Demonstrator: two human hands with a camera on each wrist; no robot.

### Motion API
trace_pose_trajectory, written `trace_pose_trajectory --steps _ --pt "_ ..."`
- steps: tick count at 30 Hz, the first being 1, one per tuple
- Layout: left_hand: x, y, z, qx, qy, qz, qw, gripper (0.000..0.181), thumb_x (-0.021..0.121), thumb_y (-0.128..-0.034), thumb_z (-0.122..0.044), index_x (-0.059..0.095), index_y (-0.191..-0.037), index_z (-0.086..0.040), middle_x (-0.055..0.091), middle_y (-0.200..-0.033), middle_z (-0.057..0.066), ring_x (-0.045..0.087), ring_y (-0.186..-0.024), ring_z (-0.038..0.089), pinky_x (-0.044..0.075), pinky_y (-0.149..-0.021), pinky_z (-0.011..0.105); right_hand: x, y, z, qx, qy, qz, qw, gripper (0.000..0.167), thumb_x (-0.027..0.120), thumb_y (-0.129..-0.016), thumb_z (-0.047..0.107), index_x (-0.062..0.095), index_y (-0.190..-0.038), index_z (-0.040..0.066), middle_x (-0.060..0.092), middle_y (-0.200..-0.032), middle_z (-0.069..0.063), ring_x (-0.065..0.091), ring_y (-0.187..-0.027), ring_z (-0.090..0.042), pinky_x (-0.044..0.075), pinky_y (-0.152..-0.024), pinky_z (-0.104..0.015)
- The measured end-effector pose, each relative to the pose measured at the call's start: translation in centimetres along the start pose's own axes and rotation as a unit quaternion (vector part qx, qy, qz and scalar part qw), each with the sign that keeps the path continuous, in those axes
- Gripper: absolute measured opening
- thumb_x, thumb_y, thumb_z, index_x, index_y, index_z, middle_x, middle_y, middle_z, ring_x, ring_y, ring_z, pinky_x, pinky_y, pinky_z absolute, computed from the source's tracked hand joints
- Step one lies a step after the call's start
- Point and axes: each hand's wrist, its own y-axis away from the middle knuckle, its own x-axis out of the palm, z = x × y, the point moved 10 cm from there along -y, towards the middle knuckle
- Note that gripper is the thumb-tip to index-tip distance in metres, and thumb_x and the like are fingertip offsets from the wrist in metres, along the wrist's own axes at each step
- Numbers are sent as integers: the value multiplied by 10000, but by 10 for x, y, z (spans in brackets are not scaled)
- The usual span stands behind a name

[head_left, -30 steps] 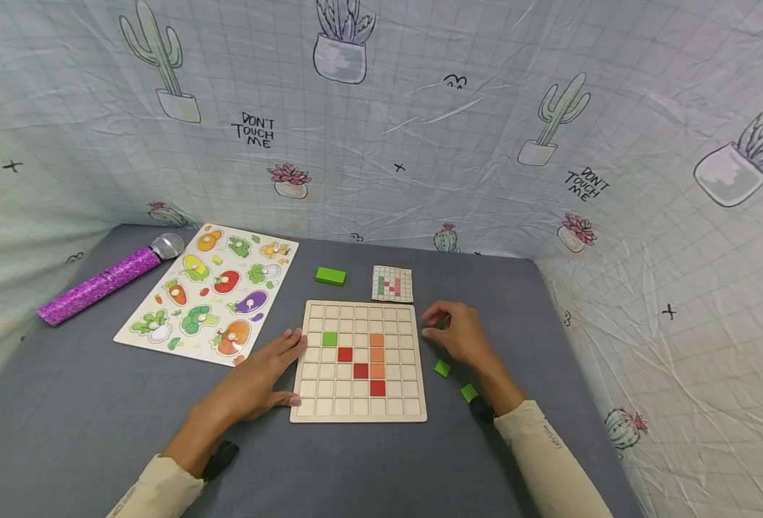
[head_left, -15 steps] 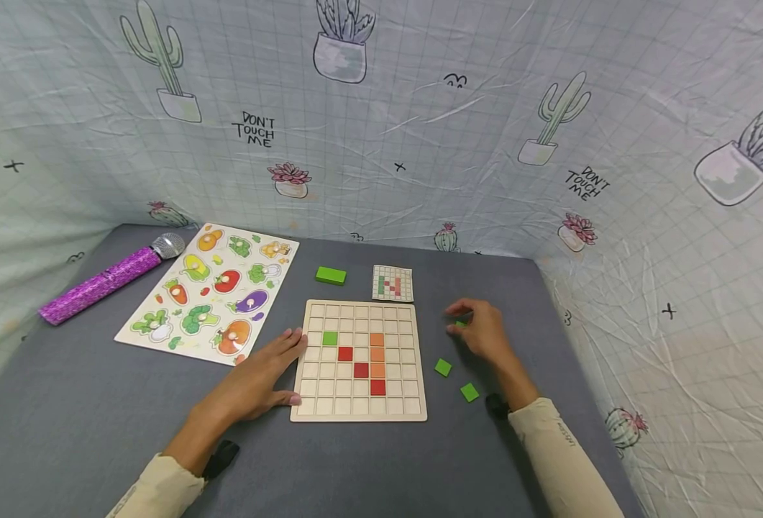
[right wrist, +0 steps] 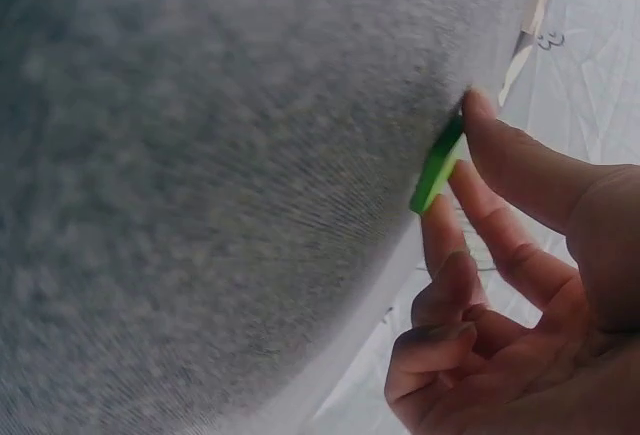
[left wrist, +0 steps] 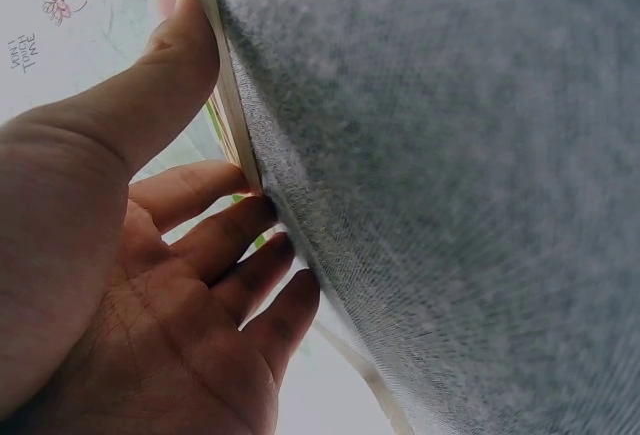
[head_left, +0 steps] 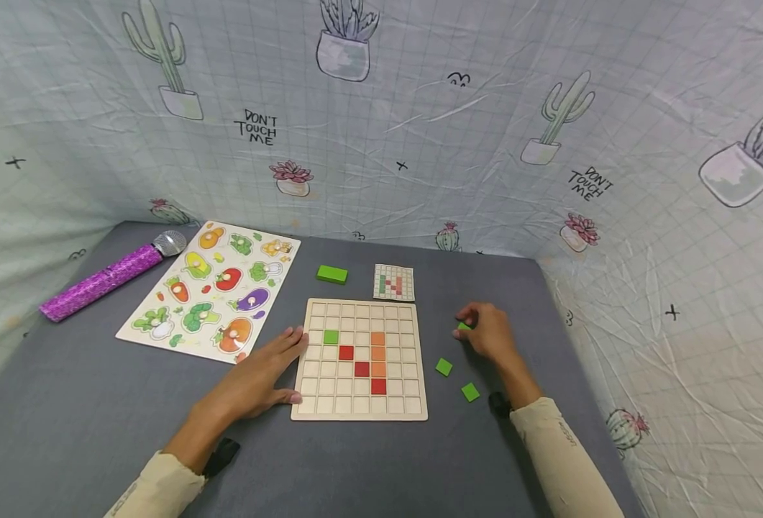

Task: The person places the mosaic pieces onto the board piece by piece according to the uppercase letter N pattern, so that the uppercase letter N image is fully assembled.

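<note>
A wooden grid board [head_left: 326,406] lies flat, with a green tile [head_left: 331,337], several red tiles [head_left: 362,369] and several orange tiles [head_left: 377,353] in its squares. My left hand [head_left: 261,378] rests at the board's left edge, thumb on the rim, fingers fairly straight. Right of the board, my right hand [head_left: 492,334] pinches a small green tile [right wrist: 437,167] between thumb and fingertips, low at the cloth. Two more loose green tiles, a nearer tile [head_left: 470,392] and a farther tile [head_left: 444,367], lie between that hand and the board.
Behind the board lie a small pattern card [head_left: 394,282] and a green block [head_left: 332,274]. At left are a vegetable puzzle board [head_left: 190,345] and a purple glitter microphone [head_left: 106,280]. A cactus-print cloth [head_left: 355,144] rises behind the grey table [head_left: 277,467].
My right hand has moved right, away from the board's upper right corner, to a green tile that it now pinches. The left hand has stayed on the board's edge.
</note>
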Motion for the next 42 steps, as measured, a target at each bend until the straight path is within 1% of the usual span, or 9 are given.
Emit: trace_pose_trajectory --steps 6,12,18,23,29,36,42 --pt "0 0 0 -33 4 41 10000 998 894 -840 -348 388 -1627 1 348 -1719 206 325 -1594 448 379 -1220 624 0 3 -3 183 54 120 9997 273 946 -808 192 780 -1002 98 741 -900 -65 674 -831 -247 510 -773 -415" --pt "1 -1 1 -49 8 48 10000 1002 898 -834 -354 394 -1626 -4 356 -1716 204 329 -1593 447 382 -1218 625 6 4 1 140 -18 346 9993 270 951 -808 211 755 -955 97 705 -837 -36 631 -765 -206 480 -730 -360" --pt "1 -1 0 -56 2 50 10000 1009 901 -829 -357 393 -1626 -3 358 -1714 205 329 -1593 448 381 -1219 625 8 5 7 81 44 373 9993 270 952 -806 214 747 -938 96 687 -821 -31 614 -752 -195 467 -708 -349" --pt "1 -1 0 -38 37 64 10000 1017 908 -823 -342 389 -1624 8 350 -1715 214 323 -1594 454 376 -1221 627 11 6 12 4 120 434 9990 283 952 -806 217 717 -924 112 654 -787 -21 578 -711 -189 425 -666 -333" --pt "1 -1 0 -8 -4 71 10000 1009 904 -829 -342 390 -1624 8 354 -1714 214 324 -1593 453 383 -1216 624 8 12 26 -266 63 377 9989 221 946 -809 210 744 -885 166 637 -734 10 566 -665 -165 426 -629 -322" --pt "2 0 1 -66 -7 57 10000 1036 910 -818 -354 374 -1635 -7 341 -1723 202 312 -1601 446 379 -1221 626 5 20 50 -499 -175 195 9984 202 945 -809 225 762 -869 165 657 -727 28 576 -656 -136 455 -633 -317" --pt "2 0 0 -30 -8 -25 10000 1027 908 -819 -363 388 -1630 -8 354 -1716 204 327 -1592 450 392 -1210 629 9 27 73 -644 -322 189 9972 170 933 -825 227 780 -876 173 686 -719 49 581 -644 -127 450 -613 -311"
